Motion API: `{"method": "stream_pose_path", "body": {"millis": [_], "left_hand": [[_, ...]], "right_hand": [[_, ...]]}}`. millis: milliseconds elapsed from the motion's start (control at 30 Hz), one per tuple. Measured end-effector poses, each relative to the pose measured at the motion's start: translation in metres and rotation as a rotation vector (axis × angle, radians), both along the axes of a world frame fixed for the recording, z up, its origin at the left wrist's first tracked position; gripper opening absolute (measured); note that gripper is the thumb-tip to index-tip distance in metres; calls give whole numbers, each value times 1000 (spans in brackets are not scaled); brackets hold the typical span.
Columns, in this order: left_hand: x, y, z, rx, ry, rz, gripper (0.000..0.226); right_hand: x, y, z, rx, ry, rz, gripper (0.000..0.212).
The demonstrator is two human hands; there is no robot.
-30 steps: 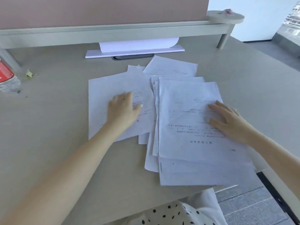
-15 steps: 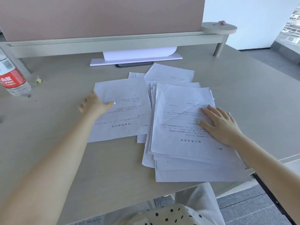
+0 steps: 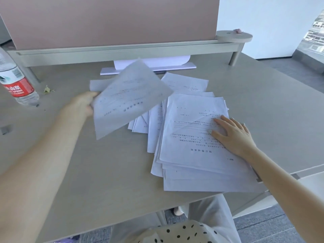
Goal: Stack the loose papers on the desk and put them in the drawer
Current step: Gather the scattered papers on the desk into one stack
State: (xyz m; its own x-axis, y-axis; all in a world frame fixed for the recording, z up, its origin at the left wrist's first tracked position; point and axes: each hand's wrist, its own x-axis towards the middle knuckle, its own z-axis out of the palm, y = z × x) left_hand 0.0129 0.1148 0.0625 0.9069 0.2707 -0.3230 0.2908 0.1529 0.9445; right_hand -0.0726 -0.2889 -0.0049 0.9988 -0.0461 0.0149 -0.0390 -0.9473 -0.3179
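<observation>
A rough pile of printed white papers (image 3: 189,155) lies on the grey desk (image 3: 98,172), right of centre, its front edge reaching the desk's near edge. My right hand (image 3: 233,135) rests flat on the pile's top sheet, fingers spread. My left hand (image 3: 84,104) grips the left edge of one loose sheet (image 3: 129,100) and holds it tilted up off the desk, left of the pile. Another sheet (image 3: 185,83) pokes out behind the pile. No drawer is visible.
A plastic water bottle with a red label (image 3: 15,83) stands at the far left. A low shelf (image 3: 122,51) with a pink panel runs along the back; a white stand (image 3: 150,66) sits under it. A scrap of paper (image 3: 47,89) lies near the bottle.
My left hand slid to the left edge of the left sheet, took hold of it and lifted it off the desk. My right hand stayed on the pile.
</observation>
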Motion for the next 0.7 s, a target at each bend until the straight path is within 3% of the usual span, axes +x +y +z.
{"method": "stream_pose_path", "body": {"millis": [133,200,300,400,500,567,633,700], "left_hand": [[-23,-50,-7,294,-59,-294,15],[-28,-83,-15,471,-123,-369,18],[-30,-127,-26,623,-245,-424,20],[-32,-157,-41,715,-346,-476,25],[-30,-167,-48,790,-347,-410,52],[-21,-160,-43,825,-228,-327,58],[-5,-145,-38,715,-43,-273,62],[8,-131,-34,450,69,-245,62]], "right_hand": [[1,-2,0,77,-31,-21,52],[0,-7,2,366,-42,-67,44],[-7,-10,12,987,-84,-161,37],[-8,-15,16,1157,-83,-167,44],[-6,-14,14,1037,-27,-142,36],[-4,-13,8,631,13,-131,48],[-1,-7,2,198,24,-79,55],[0,-2,0,65,3,-42,56]]}}
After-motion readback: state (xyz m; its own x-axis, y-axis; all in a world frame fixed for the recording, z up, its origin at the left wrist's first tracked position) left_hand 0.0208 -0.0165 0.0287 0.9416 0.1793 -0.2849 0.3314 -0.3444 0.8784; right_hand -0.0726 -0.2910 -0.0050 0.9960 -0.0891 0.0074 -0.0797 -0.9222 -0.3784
